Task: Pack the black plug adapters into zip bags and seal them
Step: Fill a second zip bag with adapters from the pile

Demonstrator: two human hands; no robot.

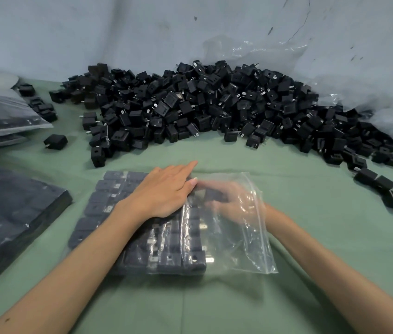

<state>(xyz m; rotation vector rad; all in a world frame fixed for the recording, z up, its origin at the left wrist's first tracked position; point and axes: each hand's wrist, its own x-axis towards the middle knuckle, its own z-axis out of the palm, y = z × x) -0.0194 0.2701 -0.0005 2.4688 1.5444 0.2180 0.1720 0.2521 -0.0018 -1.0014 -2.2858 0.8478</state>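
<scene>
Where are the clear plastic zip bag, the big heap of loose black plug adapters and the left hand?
Clear plastic zip bag (246, 256): head view, empty right part.
Heap of loose black plug adapters (190, 107): head view, middle.
Left hand (164, 189): head view, back.

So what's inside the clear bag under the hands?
Rows of black adapters fill the left part of the bag, and the right hand is inside, blurred, its grip unclear. The left hand lies flat on top, covering some rows.

light: soft, even | shadows: faint | glare: on zip bag (251, 249) | blur: right hand (230, 203) | edges: wide-angle bowing
</scene>
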